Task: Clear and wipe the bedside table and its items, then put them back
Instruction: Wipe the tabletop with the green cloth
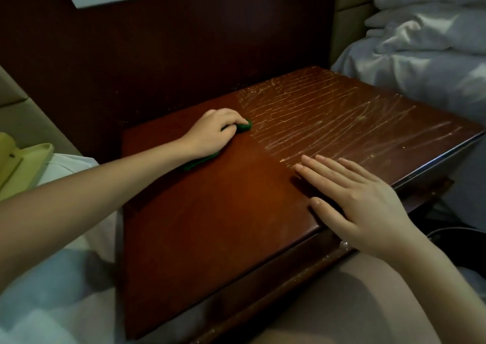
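The right hand (pixel 352 201) lies flat, fingers straight and slightly spread, palm down on the near edge of the wooden bedside table (pixel 210 225). Farther back, the left hand (pixel 213 130) curls around a green cloth (pixel 243 126), pressing it on the tabletop beside pale streaks (pixel 328 114).

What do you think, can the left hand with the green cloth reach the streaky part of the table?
Probably yes. The left hand grips the green cloth right at the edge of the streaky part, with nothing standing between them. The right hand lies flat nearer the front.
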Tool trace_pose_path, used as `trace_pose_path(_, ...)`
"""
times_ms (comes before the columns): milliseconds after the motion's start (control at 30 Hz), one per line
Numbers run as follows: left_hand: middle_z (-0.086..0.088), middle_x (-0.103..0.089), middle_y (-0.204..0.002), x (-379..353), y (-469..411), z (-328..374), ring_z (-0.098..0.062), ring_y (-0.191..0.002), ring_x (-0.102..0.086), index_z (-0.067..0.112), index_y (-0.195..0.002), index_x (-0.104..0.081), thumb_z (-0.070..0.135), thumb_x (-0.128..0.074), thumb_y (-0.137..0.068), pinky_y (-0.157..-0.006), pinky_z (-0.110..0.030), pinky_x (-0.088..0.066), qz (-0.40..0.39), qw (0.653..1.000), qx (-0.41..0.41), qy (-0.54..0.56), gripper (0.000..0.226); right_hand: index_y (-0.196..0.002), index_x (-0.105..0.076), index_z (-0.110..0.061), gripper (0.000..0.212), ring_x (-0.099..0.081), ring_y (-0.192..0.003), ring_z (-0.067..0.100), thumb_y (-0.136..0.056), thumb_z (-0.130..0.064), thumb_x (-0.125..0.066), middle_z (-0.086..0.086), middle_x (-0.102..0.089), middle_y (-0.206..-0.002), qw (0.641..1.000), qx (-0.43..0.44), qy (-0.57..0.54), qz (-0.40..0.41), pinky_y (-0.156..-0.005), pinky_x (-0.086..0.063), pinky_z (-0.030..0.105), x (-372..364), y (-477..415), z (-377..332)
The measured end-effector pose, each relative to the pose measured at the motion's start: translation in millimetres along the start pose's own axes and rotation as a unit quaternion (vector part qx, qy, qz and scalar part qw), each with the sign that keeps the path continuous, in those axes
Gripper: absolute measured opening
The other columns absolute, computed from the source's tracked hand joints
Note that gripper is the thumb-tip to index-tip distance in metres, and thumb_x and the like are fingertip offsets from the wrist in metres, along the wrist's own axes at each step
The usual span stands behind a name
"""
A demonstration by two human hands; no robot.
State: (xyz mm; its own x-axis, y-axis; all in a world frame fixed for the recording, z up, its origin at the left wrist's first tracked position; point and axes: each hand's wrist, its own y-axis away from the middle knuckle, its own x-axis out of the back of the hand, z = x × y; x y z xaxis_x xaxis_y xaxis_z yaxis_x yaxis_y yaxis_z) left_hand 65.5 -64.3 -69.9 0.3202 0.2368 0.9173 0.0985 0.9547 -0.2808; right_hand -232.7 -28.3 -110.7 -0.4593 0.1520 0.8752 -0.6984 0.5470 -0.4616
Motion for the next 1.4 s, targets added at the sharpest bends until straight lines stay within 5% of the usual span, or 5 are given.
trace_pose_path(367,0.01,-0.061,-0.108,2.1,5.5,6.9,-0.002,-0.103,-0.053,0.019,-0.102,-0.072,0.025,-0.057,-0.094,-0.098,-0.022,-0.033,0.019,0.997,0.001,0.079,0.018,-0.135,-0.046,-0.025,0.046,-0.04,-0.131,0.012,-0.093,-0.037,-0.034,-0.007,-0.045,-0.138,0.998,0.001,-0.033,0.061,-0.11,-0.026,0.029,-3.9,0.5,-3.8)
trace_pose_path(633,-0.001,-0.062,-0.12,-0.3,-51.6,-28.8,-0.015,-0.114,-0.053,0.016,-0.111,-0.069,0.025,-0.053,-0.095,-0.098,-0.028,-0.037,0.083,0.991,0.105,0.014,0.025,-0.141,-0.034,-0.028,0.051,-0.025,-0.136,0.007,-0.097,-0.049,-0.02,-0.009,-0.035,-0.145,0.999,-0.032,-0.021,-0.014,-0.113,-0.012,0.025,1.3,1.6,-4.7)
trace_pose_path(900,-0.002,-0.063,-0.121,-7.5,-101.1,-60.6,-0.02,-0.116,-0.053,0.019,-0.111,-0.069,0.027,-0.049,-0.096,-0.093,-0.03,-0.04,0.115,0.972,0.206,-0.005,0.027,-0.129,0.015,-0.06,0.054,0.023,-0.132,-0.014,-0.078,-0.072,0.001,-0.035,0.019,-0.141,0.987,0.018,-0.036,-0.158,-0.107,0.021,0.012,13.8,-29.9,14.3)
trace_pose_path(1167,-0.002,-0.063,-0.121,-9.8,-111.8,-69.4,-0.021,-0.119,-0.051,0.018,-0.111,-0.07,0.027,-0.049,-0.095,-0.1,-0.039,-0.042,0.1,0.976,0.191,-0.031,0.028,-0.146,-0.018,-0.032,0.059,-0.001,-0.141,0.003,-0.094,-0.06,-0.014,-0.013,-0.017,-0.152,0.996,-0.022,-0.033,-0.081,-0.115,0.004,0.027,9.9,-25.6,17.2)
trace_pose_path(1400,-0.004,-0.055,-0.126,-11.9,-103.6,-65.9,-0.026,-0.125,-0.041,0.017,-0.113,-0.068,0.026,-0.047,-0.097,-0.103,-0.041,-0.034,0.09,0.982,0.159,-0.055,0.028,-0.12,0.03,-0.062,0.056,0.035,-0.131,-0.006,-0.068,-0.073,0.011,-0.031,0.035,-0.137,0.986,-0.047,-0.026,-0.16,-0.108,0.023,0.022,11.2,-34.9,17.3)
